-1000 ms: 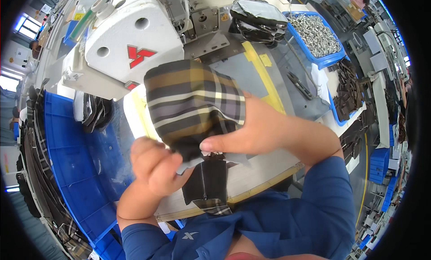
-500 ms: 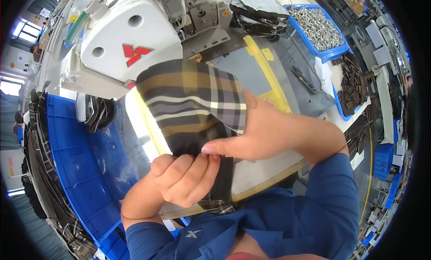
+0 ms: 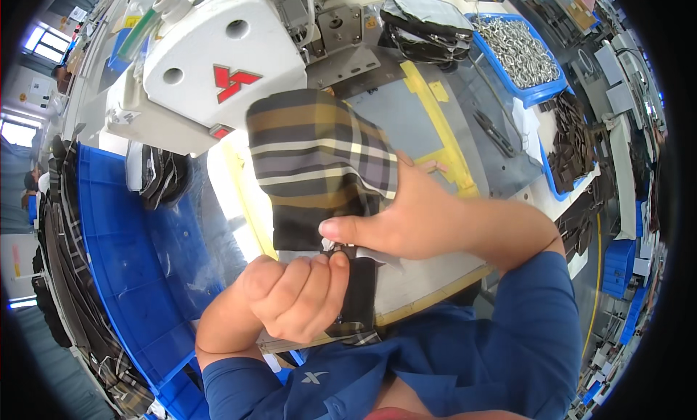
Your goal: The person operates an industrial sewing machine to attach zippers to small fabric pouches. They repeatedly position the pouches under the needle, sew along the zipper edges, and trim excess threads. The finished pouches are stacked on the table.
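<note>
A plaid fabric piece (image 3: 312, 148) in black, tan, grey and white bulges up in front of me, above the sewing table. My right hand (image 3: 406, 217) grips it from the right, thumb on the near side, the other fingers mostly behind the cloth. Just below that thumb, my left hand (image 3: 298, 296) is closed in a pinch on a small dark strip (image 3: 343, 251) at the cloth's lower edge. A bit of whitish material shows beside the strip; its kind is unclear. Black fabric (image 3: 360, 293) hangs beneath, down toward my lap.
A white sewing machine (image 3: 218, 64) stands at far left, above a blue bin (image 3: 116, 260). Snips (image 3: 494, 133) lie on the table at right. Beyond are a blue tray of metal rings (image 3: 541, 93), brown pieces (image 3: 570, 140) and stacked dark pouches (image 3: 425, 31).
The plaid cloth has shifted slightly right and rises less over the left hand. My left hand has dropped a little, opening a gap where the dark strip and whitish material now show.
</note>
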{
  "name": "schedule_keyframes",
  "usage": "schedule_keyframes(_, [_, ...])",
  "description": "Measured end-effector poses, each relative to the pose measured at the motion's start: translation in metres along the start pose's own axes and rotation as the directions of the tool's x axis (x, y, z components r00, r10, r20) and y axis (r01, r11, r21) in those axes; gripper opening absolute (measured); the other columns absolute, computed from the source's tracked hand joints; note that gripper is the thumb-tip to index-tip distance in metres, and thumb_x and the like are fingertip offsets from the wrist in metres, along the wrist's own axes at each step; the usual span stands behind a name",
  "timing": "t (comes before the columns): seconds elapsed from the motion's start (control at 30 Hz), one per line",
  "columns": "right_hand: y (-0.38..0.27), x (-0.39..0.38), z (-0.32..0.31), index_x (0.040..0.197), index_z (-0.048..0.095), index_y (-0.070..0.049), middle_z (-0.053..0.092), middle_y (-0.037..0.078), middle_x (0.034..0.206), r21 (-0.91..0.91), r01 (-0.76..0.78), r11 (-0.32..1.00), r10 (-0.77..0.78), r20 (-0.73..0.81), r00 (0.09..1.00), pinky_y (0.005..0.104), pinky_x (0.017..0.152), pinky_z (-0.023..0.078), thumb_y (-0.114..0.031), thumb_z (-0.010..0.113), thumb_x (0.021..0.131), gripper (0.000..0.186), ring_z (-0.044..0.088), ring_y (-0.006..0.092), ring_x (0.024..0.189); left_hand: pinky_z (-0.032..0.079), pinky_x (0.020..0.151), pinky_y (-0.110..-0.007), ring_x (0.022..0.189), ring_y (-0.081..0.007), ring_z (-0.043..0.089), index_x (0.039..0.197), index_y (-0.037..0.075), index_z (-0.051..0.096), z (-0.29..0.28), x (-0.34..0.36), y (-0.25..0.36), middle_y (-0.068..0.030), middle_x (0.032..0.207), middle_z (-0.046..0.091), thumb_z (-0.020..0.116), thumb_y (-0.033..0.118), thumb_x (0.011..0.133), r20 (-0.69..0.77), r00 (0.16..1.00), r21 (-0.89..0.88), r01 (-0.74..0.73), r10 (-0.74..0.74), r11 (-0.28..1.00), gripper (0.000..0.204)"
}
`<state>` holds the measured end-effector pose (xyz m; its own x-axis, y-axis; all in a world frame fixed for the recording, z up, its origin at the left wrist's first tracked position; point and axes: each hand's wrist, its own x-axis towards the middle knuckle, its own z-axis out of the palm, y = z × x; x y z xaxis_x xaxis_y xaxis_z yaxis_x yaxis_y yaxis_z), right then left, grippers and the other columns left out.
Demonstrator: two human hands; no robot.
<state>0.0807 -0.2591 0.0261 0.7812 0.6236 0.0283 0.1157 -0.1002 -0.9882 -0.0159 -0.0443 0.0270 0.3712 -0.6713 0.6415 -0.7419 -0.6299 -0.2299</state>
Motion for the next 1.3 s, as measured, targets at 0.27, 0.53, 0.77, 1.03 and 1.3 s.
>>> schedule_keyframes(0.27, [0.004, 0.000, 0.001, 0.144, 0.052, -0.004, 0.071, 0.016, 0.103, 0.189, 0.035, 0.981, -0.022, -0.071, 0.997, 0.0383, 0.091, 0.054, -0.018, 0.080, 0.091, 0.063, 0.069, 0.0246, 0.100, 0.050, 0.063, -0.032, 0.084, -0.0273, 0.074, 0.081, -0.003, 0.074, 0.022, 0.006, -0.017, -0.0066, 0.077, 0.058, 0.077, -0.008, 0.072, -0.243, 0.965, -0.085, -0.124, 0.101, 0.989, 0.011])
schedule_keyframes(0.53, [-0.048, -0.011, -0.030, 0.151, 0.051, -0.004, 0.072, 0.006, 0.086, -0.124, 0.062, 0.990, -0.048, 0.116, 0.992, 0.0305, 0.070, 0.054, 0.000, 0.080, 0.084, 0.073, 0.069, 0.0142, 0.077, 0.053, 0.061, -0.036, 0.086, -0.0322, 0.075, 0.087, -0.007, 0.071, 0.006, 0.005, -0.020, -0.0088, 0.084, 0.055, 0.078, -0.012, 0.075, -0.183, 0.983, -0.153, 0.002, -0.031, 0.988, 0.015])
schedule_keyframes(0.77, [-0.030, -0.015, -0.022, 0.104, 0.077, -0.006, 0.075, 0.012, 0.109, -0.595, 0.502, 0.627, -0.529, 0.148, 0.836, 0.0334, 0.064, 0.053, -0.002, 0.085, 0.072, 0.033, 0.068, 0.0226, 0.073, 0.055, 0.061, -0.036, 0.087, -0.0326, 0.075, 0.091, -0.007, 0.070, 0.004, 0.004, -0.019, -0.0086, 0.086, 0.056, 0.077, -0.011, 0.077, -0.206, 0.978, -0.238, -0.044, -0.006, 0.970, 0.017])
schedule_keyframes(1.03, [-0.030, -0.007, -0.014, 0.081, 0.071, -0.006, 0.066, 0.005, 0.091, -0.685, 0.701, 0.199, -0.809, 0.289, 0.512, 0.0357, 0.077, 0.049, -0.014, 0.074, 0.068, 0.015, 0.065, 0.0226, 0.091, 0.056, 0.071, -0.038, 0.090, -0.0290, 0.071, 0.093, 0.002, 0.068, 0.001, 0.003, -0.012, -0.0103, 0.092, 0.065, 0.076, -0.010, 0.079, -0.157, 0.987, -0.253, -0.077, 0.038, 0.964, 0.020])
schedule_keyframes(1.3, [-0.022, -0.005, -0.017, 0.092, 0.073, -0.004, 0.069, 0.007, 0.096, -0.617, 0.751, 0.235, -0.793, 0.325, 0.515, 0.0369, 0.077, 0.050, -0.013, 0.075, 0.075, 0.020, 0.067, 0.0236, 0.090, 0.057, 0.073, -0.038, 0.090, -0.0285, 0.069, 0.090, 0.002, 0.067, 0.002, 0.004, -0.011, -0.0111, 0.095, 0.066, 0.076, -0.012, 0.077, -0.186, 0.982, -0.260, -0.082, 0.034, 0.962, 0.021])
